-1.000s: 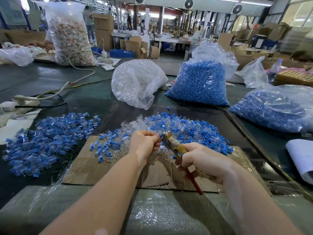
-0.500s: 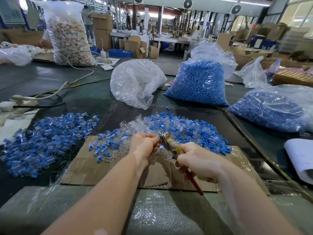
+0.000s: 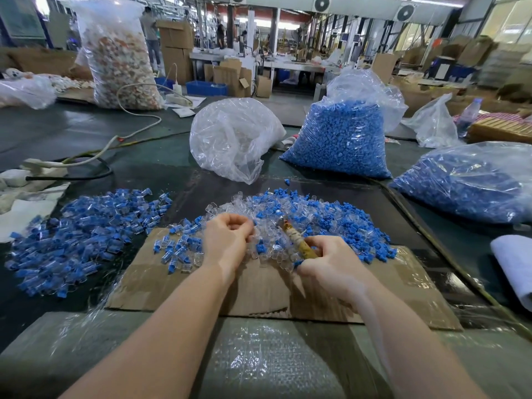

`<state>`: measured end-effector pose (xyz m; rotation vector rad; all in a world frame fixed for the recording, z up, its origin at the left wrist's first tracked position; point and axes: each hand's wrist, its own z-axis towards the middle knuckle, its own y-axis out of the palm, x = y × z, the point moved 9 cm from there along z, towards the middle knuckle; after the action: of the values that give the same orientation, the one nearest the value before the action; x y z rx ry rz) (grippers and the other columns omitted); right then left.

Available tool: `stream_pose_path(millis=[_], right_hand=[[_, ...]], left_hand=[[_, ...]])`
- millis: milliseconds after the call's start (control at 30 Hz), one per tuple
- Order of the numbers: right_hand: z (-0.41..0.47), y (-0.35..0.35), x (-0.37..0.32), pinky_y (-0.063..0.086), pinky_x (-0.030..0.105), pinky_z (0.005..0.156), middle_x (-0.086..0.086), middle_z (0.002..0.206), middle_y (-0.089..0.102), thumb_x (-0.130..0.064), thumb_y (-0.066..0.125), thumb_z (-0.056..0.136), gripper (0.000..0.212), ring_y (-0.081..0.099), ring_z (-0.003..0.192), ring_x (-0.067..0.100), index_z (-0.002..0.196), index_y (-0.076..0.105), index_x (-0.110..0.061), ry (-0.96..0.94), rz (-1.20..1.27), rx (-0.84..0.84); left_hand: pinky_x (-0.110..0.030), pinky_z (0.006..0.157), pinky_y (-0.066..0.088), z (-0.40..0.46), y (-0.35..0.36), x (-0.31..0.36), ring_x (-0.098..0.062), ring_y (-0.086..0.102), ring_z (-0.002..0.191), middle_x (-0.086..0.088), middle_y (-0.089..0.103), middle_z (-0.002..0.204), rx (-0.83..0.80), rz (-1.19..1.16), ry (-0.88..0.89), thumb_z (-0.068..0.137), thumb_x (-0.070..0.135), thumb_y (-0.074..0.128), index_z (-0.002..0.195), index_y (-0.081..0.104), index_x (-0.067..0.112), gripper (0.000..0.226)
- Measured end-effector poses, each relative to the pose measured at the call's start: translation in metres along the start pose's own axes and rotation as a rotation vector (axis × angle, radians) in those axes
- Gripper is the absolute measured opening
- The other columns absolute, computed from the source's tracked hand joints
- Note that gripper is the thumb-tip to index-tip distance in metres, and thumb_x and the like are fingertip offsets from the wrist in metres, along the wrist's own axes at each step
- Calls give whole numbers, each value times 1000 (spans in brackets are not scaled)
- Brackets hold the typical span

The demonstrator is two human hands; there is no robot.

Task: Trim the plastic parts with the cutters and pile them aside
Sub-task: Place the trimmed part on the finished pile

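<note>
Your right hand (image 3: pixel 335 264) grips the cutters (image 3: pixel 295 239), whose long axis runs up and left, the tip aimed at your left hand (image 3: pixel 229 240) just beside it. Your left hand's fingers are curled; whether they pinch a part you cannot tell. The untrimmed heap (image 3: pixel 322 223) lies right under both hands, and the trimmed pile (image 3: pixel 83 237) sits well off to your left on the table (image 3: pixel 178 168).

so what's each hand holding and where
Right hand grips the cutters by the wrapped handles. Left hand is curled over the parts; what it holds cannot be told.
</note>
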<state>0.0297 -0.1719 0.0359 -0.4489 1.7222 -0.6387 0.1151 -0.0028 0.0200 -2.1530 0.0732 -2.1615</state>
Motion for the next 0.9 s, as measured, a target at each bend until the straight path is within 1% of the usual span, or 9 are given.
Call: stream_pose_path(millis=[100, 167, 233, 300, 433, 533, 667, 800, 900], right_hand=[[5, -14, 10, 50, 34, 67, 8, 95, 62, -12, 64, 79, 23, 60, 78, 22, 102, 60, -10, 13, -119, 140], [8, -23, 20, 47, 36, 79, 12, 112, 57, -18, 64, 79, 37, 56, 98, 27, 114, 57, -9, 43, -226, 213], [10, -30, 24, 42, 32, 78, 13, 111, 56, -22, 64, 79, 31, 52, 99, 25, 106, 58, -9, 45, -304, 261], [11, -35, 30, 42, 33, 82, 9, 106, 55, -27, 64, 81, 29, 49, 102, 25, 104, 56, -11, 58, -377, 293], [13, -44, 38, 39, 36, 91, 8, 110, 47, -38, 62, 86, 45, 45, 111, 27, 121, 51, -12, 96, -515, 343], [14, -47, 44, 37, 35, 95, 10, 120, 49, -45, 58, 88, 50, 43, 116, 26, 126, 48, -14, 103, -600, 363], [16, -47, 49, 38, 34, 95, 8, 119, 49, -52, 51, 89, 53, 44, 114, 25, 128, 46, -16, 81, -739, 380], [18, -45, 50, 38, 34, 97, 7, 128, 47, -59, 44, 90, 63, 42, 120, 25, 139, 36, -20, 67, -822, 412], [21, -40, 50, 35, 37, 101, 6, 132, 45, -60, 42, 90, 65, 40, 124, 25, 142, 32, -22, 68, -832, 397]], left_hand=[[-21, 53, 41, 6, -38, 16, -10, 56, 65, 3, 65, 77, 194, 422, 176, 89, 19, 61, 82, 63, 19, 7], [-26, 58, 41, 11, -60, 18, -15, 56, 76, 2, 67, 90, 286, 686, 210, 92, 25, 56, 94, 68, 24, 11], [-34, 72, 46, 18, -75, 12, -23, 56, 92, -2, 64, 105, 307, 856, 195, 95, 27, 51, 106, 67, 26, 20], [-39, 81, 45, 22, -83, 6, -27, 54, 99, -4, 62, 110, 314, 941, 179, 96, 26, 49, 111, 67, 27, 24], [-38, 86, 37, 24, -76, 5, -26, 46, 102, -1, 60, 109, 288, 989, 227, 94, 27, 52, 113, 66, 25, 24], [-34, 85, 32, 17, -57, 11, -23, 42, 102, -1, 59, 108, 258, 878, 313, 92, 24, 57, 111, 66, 22, 22], [-21, 77, 35, -6, -9, 19, -10, 46, 89, 1, 63, 98, 71, 677, 454, 89, 19, 61, 103, 69, 18, 16], [-14, 81, 39, -30, 40, 10, -3, 49, 89, 7, 62, 98, -162, 699, 535, 89, 21, 59, 105, 67, 19, 18], [-14, 82, 39, -39, 53, 5, -3, 46, 90, 10, 60, 96, -196, 702, 570, 90, 23, 59, 106, 67, 21, 19]])
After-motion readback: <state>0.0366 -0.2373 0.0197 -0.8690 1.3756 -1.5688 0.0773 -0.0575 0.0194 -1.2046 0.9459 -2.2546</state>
